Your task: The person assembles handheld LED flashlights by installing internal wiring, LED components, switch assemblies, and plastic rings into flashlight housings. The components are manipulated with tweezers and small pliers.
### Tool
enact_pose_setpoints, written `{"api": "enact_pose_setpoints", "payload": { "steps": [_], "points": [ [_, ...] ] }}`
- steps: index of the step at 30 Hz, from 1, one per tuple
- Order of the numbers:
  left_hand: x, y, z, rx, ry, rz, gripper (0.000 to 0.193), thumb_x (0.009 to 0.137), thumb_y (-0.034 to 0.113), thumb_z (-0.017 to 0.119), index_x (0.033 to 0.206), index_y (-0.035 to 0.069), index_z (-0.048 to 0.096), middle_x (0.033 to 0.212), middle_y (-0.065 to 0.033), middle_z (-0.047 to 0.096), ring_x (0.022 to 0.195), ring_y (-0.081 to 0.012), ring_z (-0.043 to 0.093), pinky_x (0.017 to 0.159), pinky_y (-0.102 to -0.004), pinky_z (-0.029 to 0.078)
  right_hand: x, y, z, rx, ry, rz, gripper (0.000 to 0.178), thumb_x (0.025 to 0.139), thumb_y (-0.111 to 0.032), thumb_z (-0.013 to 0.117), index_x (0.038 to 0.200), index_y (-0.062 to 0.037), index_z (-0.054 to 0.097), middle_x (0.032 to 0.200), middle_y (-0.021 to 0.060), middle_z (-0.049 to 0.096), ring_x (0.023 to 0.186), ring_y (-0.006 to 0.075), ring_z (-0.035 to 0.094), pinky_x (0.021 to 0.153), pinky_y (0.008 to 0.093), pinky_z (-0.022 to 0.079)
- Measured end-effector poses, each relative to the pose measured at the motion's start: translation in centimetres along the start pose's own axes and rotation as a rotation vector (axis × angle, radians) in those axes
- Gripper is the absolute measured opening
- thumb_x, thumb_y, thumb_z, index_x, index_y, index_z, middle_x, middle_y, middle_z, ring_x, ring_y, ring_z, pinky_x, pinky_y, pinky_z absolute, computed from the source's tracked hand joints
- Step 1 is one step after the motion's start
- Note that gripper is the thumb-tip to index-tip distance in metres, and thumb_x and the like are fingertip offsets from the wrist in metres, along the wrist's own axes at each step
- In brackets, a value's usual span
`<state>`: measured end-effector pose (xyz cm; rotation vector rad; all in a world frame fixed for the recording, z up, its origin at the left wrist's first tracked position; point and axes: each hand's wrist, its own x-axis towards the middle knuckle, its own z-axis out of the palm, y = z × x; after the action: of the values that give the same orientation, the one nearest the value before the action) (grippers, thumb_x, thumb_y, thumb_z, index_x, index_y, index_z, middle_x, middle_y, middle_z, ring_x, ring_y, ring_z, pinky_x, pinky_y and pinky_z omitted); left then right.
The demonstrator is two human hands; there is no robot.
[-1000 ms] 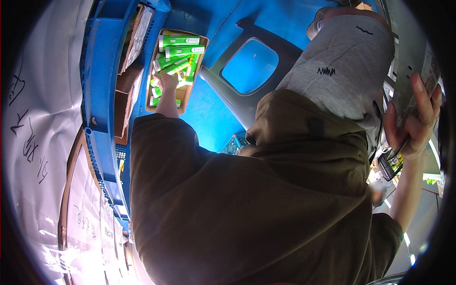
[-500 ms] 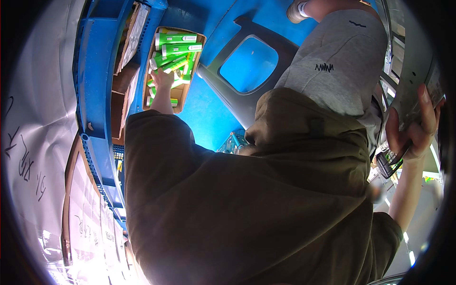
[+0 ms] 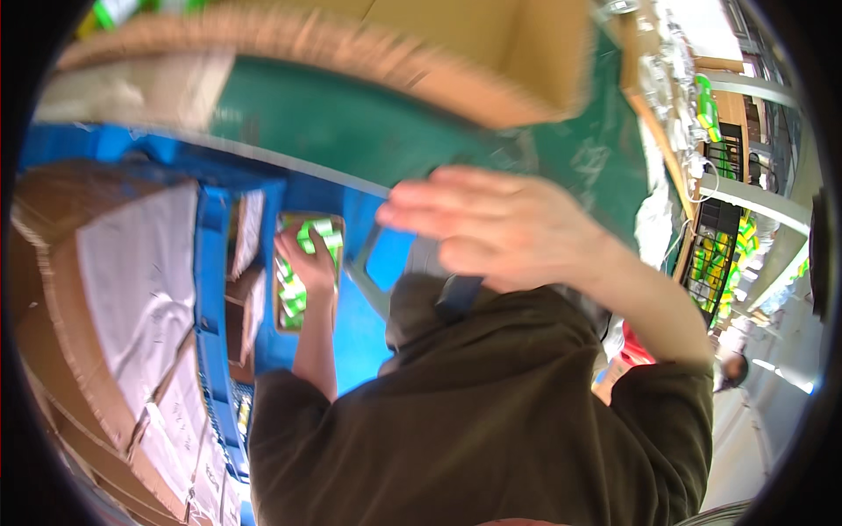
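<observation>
My left hand is down in a small cardboard box on the blue surface at the left. Green-and-white flashlights fill that box, and my fingers are among them. Blur hides whether the fingers grip one. My right hand is raised palm down near the edge of the green tabletop. Its fingers are stretched to the left and it holds nothing. Whether it touches the tabletop I cannot tell.
A large open cardboard box stands on the green tabletop. Brown cartons with white sheets and a blue rack line the left. Black wire baskets with green-and-yellow items are at the right. A grey stool stands beside the small box.
The view has swung up, bringing the green tabletop and large box into sight. My right hand has come from the far right to the middle. My left hand remains in the small box.
</observation>
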<state>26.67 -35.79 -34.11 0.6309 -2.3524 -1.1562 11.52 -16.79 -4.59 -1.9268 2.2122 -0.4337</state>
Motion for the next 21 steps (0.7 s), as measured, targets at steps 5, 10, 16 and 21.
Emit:
{"api": "enact_pose_setpoints", "payload": {
  "steps": [5,10,16,21],
  "points": [
    [6.9,15.1,-6.1,-0.105,0.354,0.706,0.033,0.073,-0.008,0.061,0.097,0.007,0.044,0.089,-0.0109,0.046,0.081,-0.0254,0.047,0.073,-0.0372,0.039,-3.0,0.5,0.2,-0.029,0.347,-0.115,0.006,0.083,-0.008,0.056,0.084,-0.0017,0.057,0.128,0.0138,0.054,0.123,0.0266,0.049,0.104,0.0391,0.041],
    [10.3,35.0,-9.0,-0.337,0.043,1.207,0.024,0.063,0.008,0.067,0.081,0.012,0.051,0.076,-0.0030,0.050,0.071,-0.0195,0.052,0.061,-0.0328,0.040,-11.5,-0.1,-7.2,0.011,0.611,-0.005,0.009,0.080,-0.008,0.060,0.079,-0.0046,0.052,0.114,0.0152,0.061,0.110,0.0311,0.058,0.095,0.0427,0.047],
    [17.9,49.5,9.8,0.389,-0.246,0.595,0.050,0.080,0.045,0.063,0.111,0.007,0.056,0.100,-0.0157,0.060,0.096,-0.0339,0.059,0.083,-0.0398,0.047,-24.0,3.8,-10.7,-0.129,0.992,0.409,0.035,0.070,0.006,0.069,0.076,-0.0079,0.037,0.104,0.0155,0.064,0.089,0.0351,0.062,0.073,0.0393,0.049],
    [25.5,49.6,18.7,0.610,-0.543,0.152,0.072,0.072,0.063,0.058,0.113,0.003,0.057,0.115,-0.0198,0.061,0.106,-0.0328,0.060,0.088,-0.0418,0.047,-30.0,5.4,-8.8,-0.189,1.031,0.562,0.035,0.067,0.007,0.069,0.075,-0.0062,0.038,0.094,0.0131,0.065,0.084,0.0318,0.062,0.073,0.0396,0.049]
  ]
}}
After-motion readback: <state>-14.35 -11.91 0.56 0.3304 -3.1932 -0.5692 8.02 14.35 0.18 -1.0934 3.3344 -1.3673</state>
